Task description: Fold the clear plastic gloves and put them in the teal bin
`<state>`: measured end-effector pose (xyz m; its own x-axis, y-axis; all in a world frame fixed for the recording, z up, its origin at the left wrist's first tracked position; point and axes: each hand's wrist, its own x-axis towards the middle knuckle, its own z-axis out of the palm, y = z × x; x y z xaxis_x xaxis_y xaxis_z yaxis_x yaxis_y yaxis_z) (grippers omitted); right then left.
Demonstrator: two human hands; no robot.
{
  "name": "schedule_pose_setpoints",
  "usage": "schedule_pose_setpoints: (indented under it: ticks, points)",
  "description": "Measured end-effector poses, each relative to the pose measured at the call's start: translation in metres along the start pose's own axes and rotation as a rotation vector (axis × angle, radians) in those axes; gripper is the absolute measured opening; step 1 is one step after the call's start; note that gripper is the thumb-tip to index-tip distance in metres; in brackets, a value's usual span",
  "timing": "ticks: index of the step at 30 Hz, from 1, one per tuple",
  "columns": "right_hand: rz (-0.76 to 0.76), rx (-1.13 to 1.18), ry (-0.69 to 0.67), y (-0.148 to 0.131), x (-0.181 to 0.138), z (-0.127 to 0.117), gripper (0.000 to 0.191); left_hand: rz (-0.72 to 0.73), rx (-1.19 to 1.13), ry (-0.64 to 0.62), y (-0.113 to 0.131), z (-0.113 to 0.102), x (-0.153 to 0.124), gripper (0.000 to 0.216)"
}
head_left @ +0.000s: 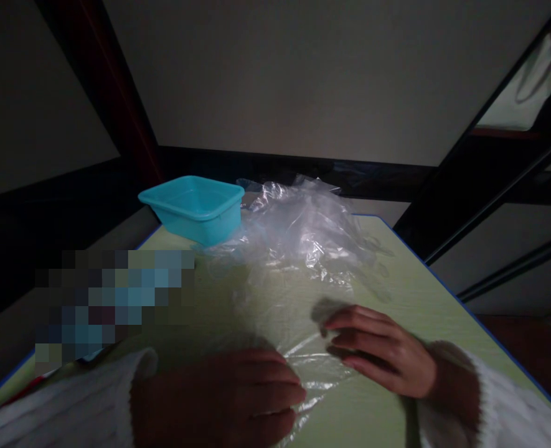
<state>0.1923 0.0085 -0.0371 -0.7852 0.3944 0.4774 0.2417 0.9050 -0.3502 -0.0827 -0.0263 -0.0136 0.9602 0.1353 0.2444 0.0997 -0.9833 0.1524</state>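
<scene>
My left hand (238, 398) is low in the middle of the view, back upward, its fingers curled over a thin clear plastic bag (310, 367) spread on the table. Creases in the film run out from these fingertips, and the thumb is hidden. To the right, my right hand (387, 351) hovers at the bag's edge with fingers bent and apart. By its fingertips is a small brownish spot that I cannot make out. Farther back lies a loose heap of clear plastic bags (307, 218).
A turquoise plastic basin (223, 225) stands at the table's back left, touching the heap. Left of my hands, a blurred-out patch (130, 298) hides what lies there. A red thing (25, 391) shows near my left sleeve. The pale table (443, 311) has a blue edge; wall panels rise behind.
</scene>
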Motion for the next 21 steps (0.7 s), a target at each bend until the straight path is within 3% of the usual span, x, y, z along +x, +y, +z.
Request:
schedule_pose_setpoints:
  ticks: [4,11,17,21]
  points:
    - [-0.045,-0.082,0.071,-0.007,-0.008,0.003,0.019,0.031,0.018,0.057,0.0,0.008,0.001,0.017]
    - [0.041,-0.247,0.132,-0.02,-0.036,-0.001,0.018,-0.012,0.019,0.165,0.001,0.019,0.002,0.018]
    - [0.014,-0.177,0.184,-0.024,-0.006,-0.011,0.014,-0.044,-0.076,0.138,0.001,0.019,0.002,0.017]
    - [-0.065,-0.095,0.068,-0.028,0.007,-0.01,0.03,-0.211,-0.173,0.276,0.006,0.012,0.005,0.014]
